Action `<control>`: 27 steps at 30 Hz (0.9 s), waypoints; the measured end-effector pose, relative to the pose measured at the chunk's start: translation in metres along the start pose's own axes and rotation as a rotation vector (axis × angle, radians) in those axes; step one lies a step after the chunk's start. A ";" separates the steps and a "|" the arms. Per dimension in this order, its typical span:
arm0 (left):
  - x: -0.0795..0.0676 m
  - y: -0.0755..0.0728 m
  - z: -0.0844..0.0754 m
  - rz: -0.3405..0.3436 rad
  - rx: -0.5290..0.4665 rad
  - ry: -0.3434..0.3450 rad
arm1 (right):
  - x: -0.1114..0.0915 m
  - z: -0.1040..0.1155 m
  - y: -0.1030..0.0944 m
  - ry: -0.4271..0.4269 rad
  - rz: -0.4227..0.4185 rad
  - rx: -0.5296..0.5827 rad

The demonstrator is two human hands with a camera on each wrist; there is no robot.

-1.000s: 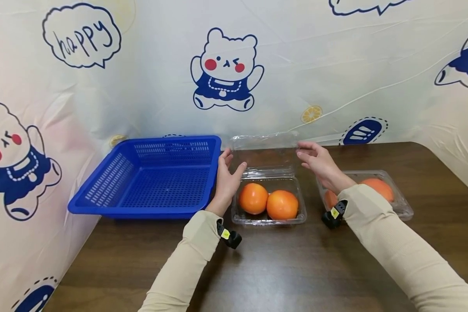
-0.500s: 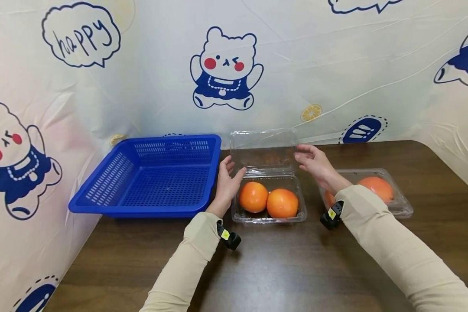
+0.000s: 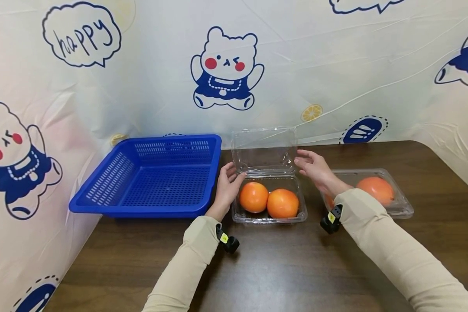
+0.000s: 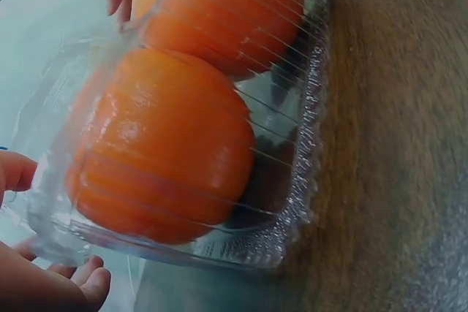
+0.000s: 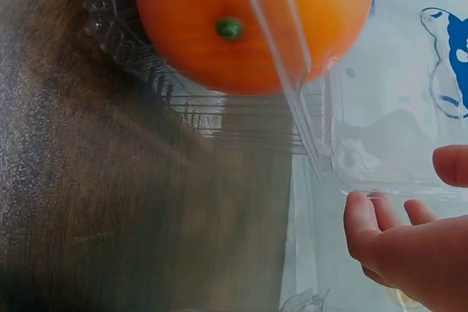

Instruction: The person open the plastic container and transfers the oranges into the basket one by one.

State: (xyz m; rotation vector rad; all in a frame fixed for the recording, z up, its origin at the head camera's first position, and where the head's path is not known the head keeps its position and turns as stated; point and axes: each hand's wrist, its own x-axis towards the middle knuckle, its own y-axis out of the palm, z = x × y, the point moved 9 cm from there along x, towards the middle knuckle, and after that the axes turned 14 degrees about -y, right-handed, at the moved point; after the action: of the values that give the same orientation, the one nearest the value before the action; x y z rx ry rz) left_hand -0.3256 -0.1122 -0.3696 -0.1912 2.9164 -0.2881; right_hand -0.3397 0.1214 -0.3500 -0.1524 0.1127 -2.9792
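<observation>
A clear plastic clamshell box (image 3: 271, 219) stands in the middle of the table, its lid (image 3: 263, 149) raised at the back. Two oranges lie side by side inside, the left orange (image 3: 253, 197) touching the right orange (image 3: 282, 203). My left hand (image 3: 227, 188) is at the box's back left corner, fingers loosely bent; its thumb and fingers (image 4: 93, 283) show either side of the corner in the left wrist view. At the lid's right edge is my right hand (image 3: 316, 169); in the right wrist view its fingertips (image 5: 358, 206) are right at the edge, the thumb apart.
A blue perforated basket (image 3: 160, 211) stands left of the box with nothing in it. On the right lies a second clear clamshell box (image 3: 403, 208) with orange fruit (image 3: 376, 188) inside, partly behind my right forearm. A printed cloth (image 3: 152, 95) hangs behind the table.
The lid stands a little higher and shows more clearly against the cloth. Both hands have come slightly lower along its sides. The oranges and basket have not moved.
</observation>
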 end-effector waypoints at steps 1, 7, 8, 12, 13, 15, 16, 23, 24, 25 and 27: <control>0.000 0.000 0.000 -0.004 -0.001 0.004 | 0.000 0.000 0.000 -0.001 0.002 -0.002; 0.000 -0.002 0.002 -0.005 -0.013 0.017 | -0.001 -0.003 0.001 0.001 0.008 0.003; 0.000 -0.002 0.003 -0.002 -0.014 0.018 | -0.001 -0.004 0.001 0.003 0.007 0.003; 0.000 -0.001 0.003 0.011 0.001 0.034 | -0.003 -0.007 0.000 0.013 0.002 0.003; 0.000 0.000 0.003 0.016 0.006 0.042 | -0.003 -0.007 0.000 0.014 0.003 0.001; -0.001 0.000 0.002 0.024 0.018 0.056 | -0.003 -0.008 0.001 0.013 0.002 0.002; -0.001 0.000 0.002 0.024 0.023 0.062 | -0.003 -0.008 0.001 0.012 0.003 0.002; -0.002 -0.003 0.002 0.005 0.030 0.072 | -0.005 -0.009 0.003 0.019 0.015 0.004; -0.001 -0.003 0.002 0.003 0.027 0.071 | -0.005 -0.010 0.003 0.021 0.016 0.006; -0.001 -0.003 0.003 0.002 0.024 0.069 | -0.005 -0.010 0.003 0.022 0.017 0.006; 0.001 -0.004 0.004 0.004 0.021 0.067 | -0.006 -0.011 0.003 0.027 0.019 0.012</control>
State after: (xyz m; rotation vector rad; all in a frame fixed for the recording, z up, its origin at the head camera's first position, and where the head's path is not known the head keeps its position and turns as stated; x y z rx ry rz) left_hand -0.3249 -0.1165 -0.3730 -0.1759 2.9779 -0.3307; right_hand -0.3347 0.1206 -0.3615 -0.1085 0.0988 -2.9635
